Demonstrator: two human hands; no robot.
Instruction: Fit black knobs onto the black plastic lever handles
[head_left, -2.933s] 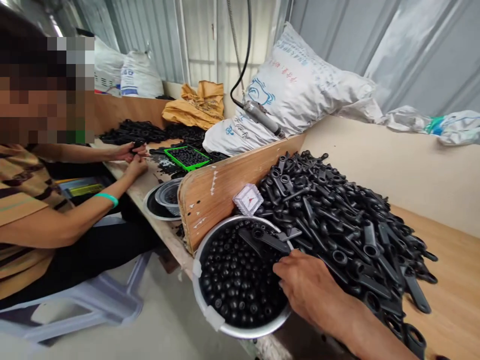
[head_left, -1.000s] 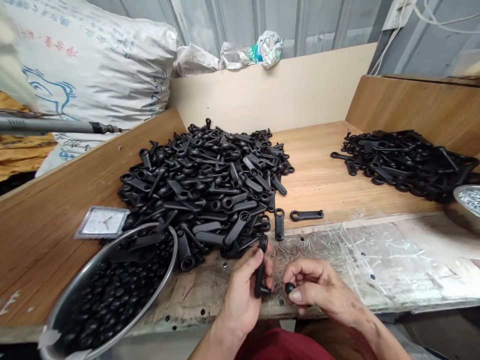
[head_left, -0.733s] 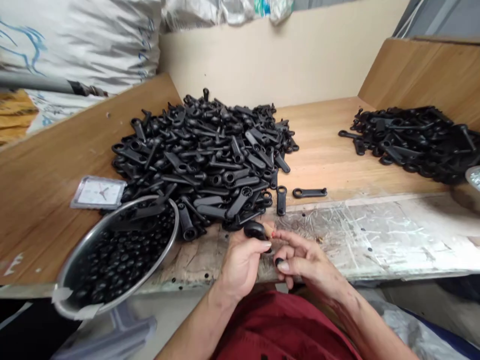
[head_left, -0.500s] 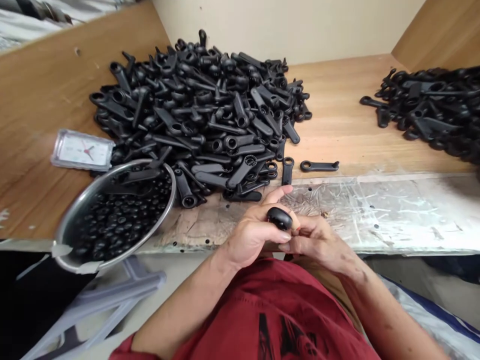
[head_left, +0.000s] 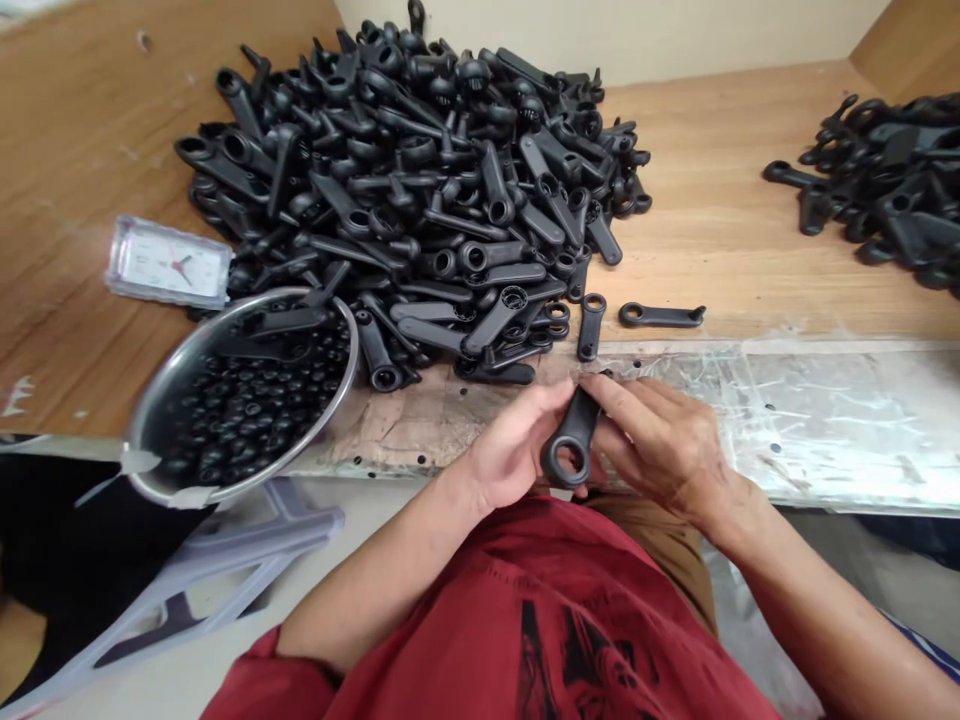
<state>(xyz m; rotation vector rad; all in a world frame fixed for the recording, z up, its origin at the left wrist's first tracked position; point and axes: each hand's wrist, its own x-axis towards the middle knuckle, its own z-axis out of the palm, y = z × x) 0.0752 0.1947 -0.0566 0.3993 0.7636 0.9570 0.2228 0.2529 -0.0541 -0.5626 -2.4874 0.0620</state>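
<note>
Both hands now gripping black lever (head_left: 574, 448) together, left hand (head_left: 517, 450), right hand (head_left: 660, 445), ring end turned toward the person

You sat at a wooden bench (head_left: 720, 240), worn clear film (head_left: 825, 420) covering its near edge right of your hands. Cream back wall (head_left: 675, 30) ahead. Wooden divider (head_left: 67, 130) far left.

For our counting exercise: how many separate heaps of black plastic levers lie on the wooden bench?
2: the large heap of black plastic levers behind the steel bowl, and a smaller heap at far right, partly cropped.
</note>
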